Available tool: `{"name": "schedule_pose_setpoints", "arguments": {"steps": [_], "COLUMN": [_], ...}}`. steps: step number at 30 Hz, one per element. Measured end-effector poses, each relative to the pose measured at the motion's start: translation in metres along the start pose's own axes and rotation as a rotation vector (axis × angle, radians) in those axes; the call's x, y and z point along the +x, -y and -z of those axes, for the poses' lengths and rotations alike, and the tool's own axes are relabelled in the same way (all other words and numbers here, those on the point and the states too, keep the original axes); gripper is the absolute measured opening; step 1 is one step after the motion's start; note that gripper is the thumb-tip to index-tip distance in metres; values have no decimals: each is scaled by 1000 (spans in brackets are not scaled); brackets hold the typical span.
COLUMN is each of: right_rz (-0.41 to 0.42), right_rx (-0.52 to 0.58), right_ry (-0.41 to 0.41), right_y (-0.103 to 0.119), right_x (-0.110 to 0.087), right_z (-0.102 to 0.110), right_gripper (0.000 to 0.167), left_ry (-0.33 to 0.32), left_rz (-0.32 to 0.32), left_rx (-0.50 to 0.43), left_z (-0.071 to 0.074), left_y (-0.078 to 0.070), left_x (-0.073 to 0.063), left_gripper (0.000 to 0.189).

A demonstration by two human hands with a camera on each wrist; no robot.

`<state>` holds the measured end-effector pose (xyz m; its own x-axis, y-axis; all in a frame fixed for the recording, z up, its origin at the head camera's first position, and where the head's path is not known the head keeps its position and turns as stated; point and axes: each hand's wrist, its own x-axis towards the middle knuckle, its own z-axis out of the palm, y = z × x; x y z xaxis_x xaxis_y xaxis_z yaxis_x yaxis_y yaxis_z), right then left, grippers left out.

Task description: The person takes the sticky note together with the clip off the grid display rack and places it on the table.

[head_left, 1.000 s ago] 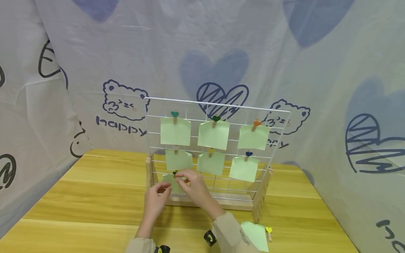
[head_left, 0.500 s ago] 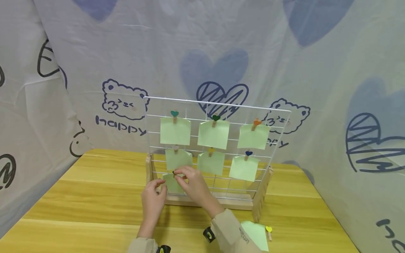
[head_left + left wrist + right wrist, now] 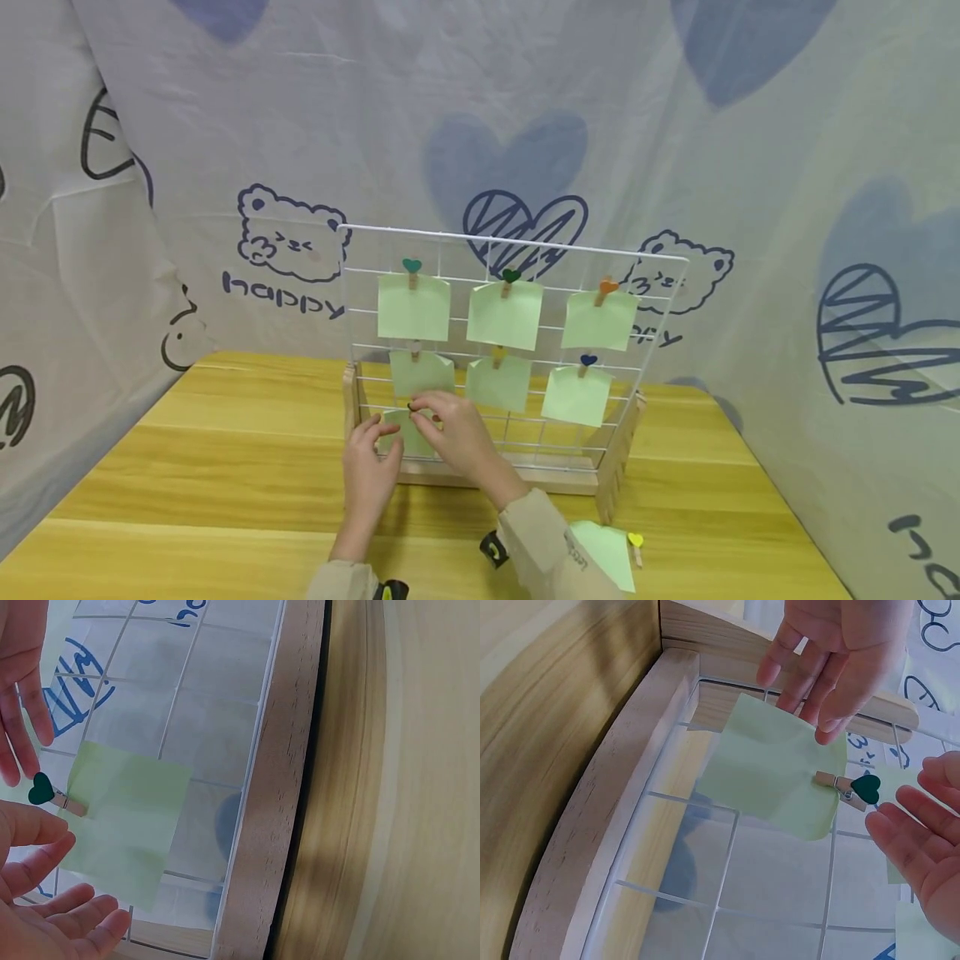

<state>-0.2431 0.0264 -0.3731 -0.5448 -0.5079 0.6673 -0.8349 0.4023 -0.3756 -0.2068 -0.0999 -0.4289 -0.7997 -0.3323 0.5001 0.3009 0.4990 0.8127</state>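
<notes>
A pale green sticky note (image 3: 769, 761) hangs low on the left of the white wire grid (image 3: 517, 244). At its upper edge sits a small wooden clothespin with a dark green heart (image 3: 42, 789). My right hand (image 3: 461, 437) is at the heart end of this clothespin; in the right wrist view its fingertips lie just beside the heart, not pinching it. My left hand (image 3: 371, 467) is left of the note with thumb and fingers apart. In the left wrist view, the left hand's fingers are loosely bent near the note's edge and hold nothing.
Two rows of clipped green notes (image 3: 414, 308) hang higher on the grid. A wooden base (image 3: 525, 479) supports it on the wooden table (image 3: 225, 467). At front right lie a loose green note (image 3: 606, 550) and a yellow-heart clothespin (image 3: 636, 546). A printed cloth hangs behind.
The left hand has drawn slightly back from the note, and its fingers have spread. The right hand stays by the clothespin, its fingertips shifted slightly left. The view has tilted slightly.
</notes>
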Motion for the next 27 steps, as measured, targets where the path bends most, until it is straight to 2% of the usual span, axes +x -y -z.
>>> {"name": "schedule_pose_setpoints", "arguments": {"steps": [10,18,24,27], "right_rz": [-17,-16,60,84], "right_rx": [-19,-133,-290,-331], "right_ry": [20,29,21,10], "right_y": [0,2,1,-2], "right_x": [2,3,4,4], "right_z": [-2,-4,-6,-9], "right_gripper": [11,11,10,8], "left_ry": [15,6,17,21], "left_rz": [20,17,8,7], "left_rx": [-22,-17,-20,-25], "left_z": [0,0,-2,-3], "left_y": [1,1,3,3], "left_x": [2,2,2,3], "left_gripper": [12,12,11,10]}}
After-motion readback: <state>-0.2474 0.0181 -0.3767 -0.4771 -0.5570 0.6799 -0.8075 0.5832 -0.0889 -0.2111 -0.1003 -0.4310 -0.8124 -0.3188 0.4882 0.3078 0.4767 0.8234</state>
